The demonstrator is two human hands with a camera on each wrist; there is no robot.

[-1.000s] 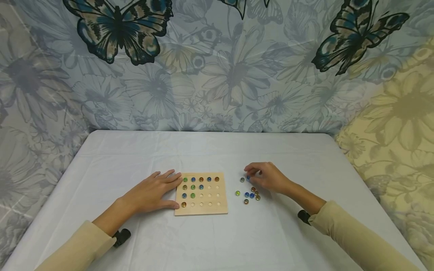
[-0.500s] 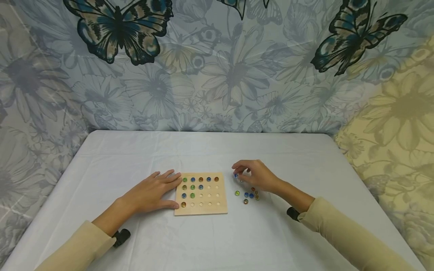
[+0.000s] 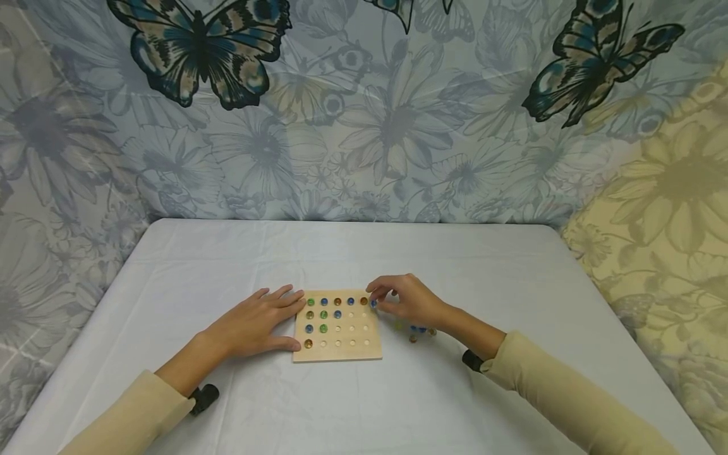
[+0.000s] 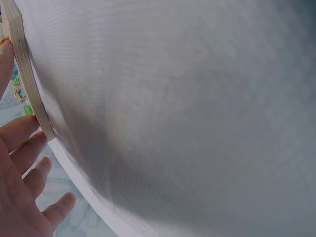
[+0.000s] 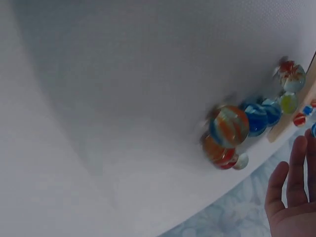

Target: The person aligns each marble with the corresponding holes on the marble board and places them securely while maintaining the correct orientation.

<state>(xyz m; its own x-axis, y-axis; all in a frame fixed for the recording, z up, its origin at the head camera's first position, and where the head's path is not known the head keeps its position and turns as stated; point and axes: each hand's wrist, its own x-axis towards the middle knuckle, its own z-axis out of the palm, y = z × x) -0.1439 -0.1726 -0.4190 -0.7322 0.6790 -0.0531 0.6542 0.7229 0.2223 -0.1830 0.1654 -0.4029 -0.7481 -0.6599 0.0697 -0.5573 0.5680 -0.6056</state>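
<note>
- wooden board (image 3: 345, 321): flat on the white cloth (image 3: 352, 411), in front of the person and between the two hands; a grid of four rows by five. i judge the filling a little past half, with eleven holes taken and nine bare.
- left hand (image 3: 258, 322): fingers spread, thumb and fingertips touching the board's left edge, seemingly to steady it.
- right hand (image 3: 411, 300): thumb and finger pinching one blue marble (image 3: 373, 303) just over the board's far right corner, not seated in a hole.
- seated marbles (image 3: 323, 314): far row complete; then three, two and one in the rows coming nearer, all from the left.
- loose marbles (image 3: 423, 328): a cluster to the board's right, partly behind the right hand, so i cannot tell whether they match the gaps.
- empty holes (image 3: 338, 343): two, three and four in the nearer rows, toward the right.
</note>
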